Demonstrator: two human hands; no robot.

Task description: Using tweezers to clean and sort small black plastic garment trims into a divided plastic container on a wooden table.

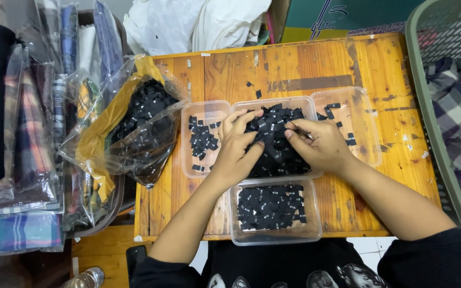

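1. The left hand (236, 152) reaches in from the lower left with its forearm slanting up. Its fingers are curled down into the heap of small black labels (278, 144), and they press on the heap rather than pinch any one piece.
2. The right hand (321, 146) comes in from the lower right with its wrist bent inward. Its thumb and forefinger are closed on what looks like a single black label at the top of the heap. The piece is too small to make out clearly.
3. At the far left are stacked plaid fabrics in clear bags (22, 149). Beside them, a crumpled clear bag with yellow lining (129, 128) holds more black labels.
4. Four clear plastic tubs sit on the wooden table (294, 64):
   - The left tub (201, 138) is sparsely filled.
   - The middle tub (273, 104) holds the heap.
   - The near tub (273, 208) is packed flat and overhangs the table edge.
   - The right tub (353, 122) holds only a few pieces.
5. At the far right, a green mesh basket (433, 106) with checked cloth in it is cut off by the frame. The hands hide much of the heap.
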